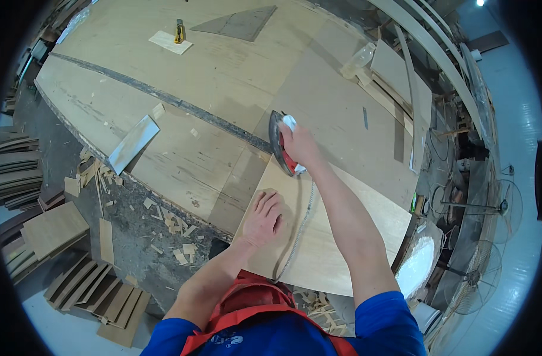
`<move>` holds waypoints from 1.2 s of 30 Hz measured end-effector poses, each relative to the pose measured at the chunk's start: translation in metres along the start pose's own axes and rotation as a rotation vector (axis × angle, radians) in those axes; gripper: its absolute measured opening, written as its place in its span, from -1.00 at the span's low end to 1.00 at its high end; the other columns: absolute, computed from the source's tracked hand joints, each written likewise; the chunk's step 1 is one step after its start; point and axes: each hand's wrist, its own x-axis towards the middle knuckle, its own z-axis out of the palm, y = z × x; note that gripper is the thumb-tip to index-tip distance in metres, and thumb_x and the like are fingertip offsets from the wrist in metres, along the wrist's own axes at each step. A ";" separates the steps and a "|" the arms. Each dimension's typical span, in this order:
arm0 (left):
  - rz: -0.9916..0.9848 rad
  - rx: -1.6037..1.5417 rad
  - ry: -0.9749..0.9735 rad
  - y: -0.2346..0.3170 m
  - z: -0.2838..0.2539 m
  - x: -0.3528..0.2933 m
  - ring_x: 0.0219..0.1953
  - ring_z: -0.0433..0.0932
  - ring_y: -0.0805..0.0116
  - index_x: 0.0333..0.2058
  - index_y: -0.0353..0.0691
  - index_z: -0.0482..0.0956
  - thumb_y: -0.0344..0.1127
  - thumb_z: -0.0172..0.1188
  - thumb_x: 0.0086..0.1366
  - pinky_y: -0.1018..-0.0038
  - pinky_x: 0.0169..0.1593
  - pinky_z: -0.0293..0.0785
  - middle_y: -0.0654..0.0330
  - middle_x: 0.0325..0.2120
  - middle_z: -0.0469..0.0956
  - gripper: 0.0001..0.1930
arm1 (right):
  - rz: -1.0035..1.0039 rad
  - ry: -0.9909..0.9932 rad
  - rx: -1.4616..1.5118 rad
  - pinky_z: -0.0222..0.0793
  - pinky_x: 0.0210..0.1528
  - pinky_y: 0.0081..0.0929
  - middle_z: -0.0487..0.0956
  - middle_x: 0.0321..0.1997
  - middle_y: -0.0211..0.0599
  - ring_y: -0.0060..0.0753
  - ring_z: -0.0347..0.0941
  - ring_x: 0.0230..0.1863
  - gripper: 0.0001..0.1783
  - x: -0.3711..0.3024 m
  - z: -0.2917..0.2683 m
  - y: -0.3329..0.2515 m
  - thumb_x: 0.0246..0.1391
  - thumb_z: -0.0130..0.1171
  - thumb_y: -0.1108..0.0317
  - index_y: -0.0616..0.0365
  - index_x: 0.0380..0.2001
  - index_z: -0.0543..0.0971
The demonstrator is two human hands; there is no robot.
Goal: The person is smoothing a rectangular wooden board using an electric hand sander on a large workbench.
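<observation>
My right hand is wrapped round the handle of a red and white clothes iron with a dark soleplate. The iron is at the far left corner of a pale plywood sheet, beside the end of a dark strip. From the iron, a grey braided cord runs back toward me across the sheet. My left hand rests palm down on the sheet's left part, its fingers slightly bent and holding nothing.
A yellow utility knife lies on a wood scrap at the far side of the large table. A clear bottle and boards are at far right. Stacked curved wood pieces stand at left; offcuts litter the floor. Fans stand right.
</observation>
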 end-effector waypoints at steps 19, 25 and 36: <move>-0.094 -0.041 -0.260 0.086 0.077 0.170 0.26 0.39 -0.20 0.26 -0.38 0.37 -0.18 0.13 0.42 0.04 0.31 0.32 -0.21 0.18 0.46 -0.46 | 0.185 0.193 0.406 0.53 -0.10 -0.07 0.69 -0.17 0.11 0.09 0.66 -0.09 -0.65 -0.172 -0.058 0.090 0.18 0.18 0.30 0.26 -0.03 0.58; 0.120 -0.069 -0.298 0.163 0.133 0.145 0.25 0.39 -0.22 0.19 -0.45 0.40 -0.23 0.14 0.40 0.01 0.32 0.31 -0.27 0.15 0.46 -0.50 | 0.516 0.292 -0.016 0.54 -0.15 0.07 0.65 -0.32 0.22 0.28 0.64 -0.19 -0.54 -0.277 -0.125 0.180 0.36 0.00 0.02 0.25 -0.20 0.61; -0.131 0.189 -0.082 -0.005 -0.033 -0.038 0.34 0.29 -0.19 0.29 -0.48 0.27 -0.34 0.10 0.44 0.11 0.38 0.24 -0.27 0.25 0.33 -0.47 | 1.176 0.788 0.297 0.39 -0.67 -0.32 0.50 -0.76 -0.21 -0.27 0.51 -0.74 -0.16 -0.420 -0.167 0.306 0.37 -0.10 -0.30 0.26 -0.66 0.58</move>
